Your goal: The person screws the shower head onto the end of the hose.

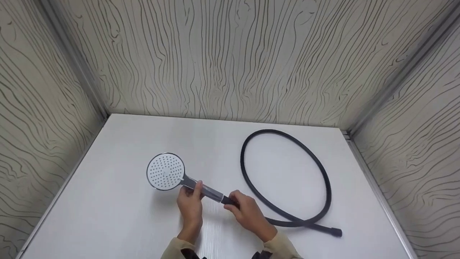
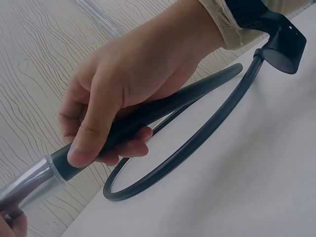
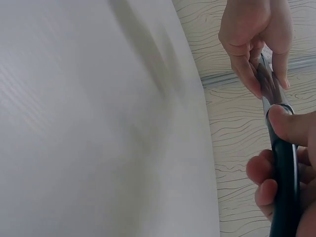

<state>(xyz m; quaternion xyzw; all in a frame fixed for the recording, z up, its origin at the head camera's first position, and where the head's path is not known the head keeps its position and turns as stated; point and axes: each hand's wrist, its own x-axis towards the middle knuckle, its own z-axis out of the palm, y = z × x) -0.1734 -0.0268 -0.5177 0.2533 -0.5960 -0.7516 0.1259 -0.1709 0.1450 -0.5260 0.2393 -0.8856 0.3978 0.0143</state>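
Note:
A round shower head (image 1: 166, 171), its white nozzle face turned up, is held above the table by its grey, shiny handle. Thumb and fingers of my left hand (image 1: 190, 208) grip that handle just below the head. My right hand (image 1: 248, 213) holds the near end of a black hose (image 1: 326, 183), right where it meets the handle's lower end. In the left wrist view, the right hand's thumb lies along the hose next to the handle's clear-looking rim (image 2: 58, 170). The right wrist view has handle and hose in one line between both hands.
The hose lies in one large loop on the right of the white table (image 1: 122, 144), crossing itself near its free end fitting (image 1: 336, 232). Wood-grain patterned panels (image 1: 215, 64) wall in the back and both sides, with grey metal strips at the corners.

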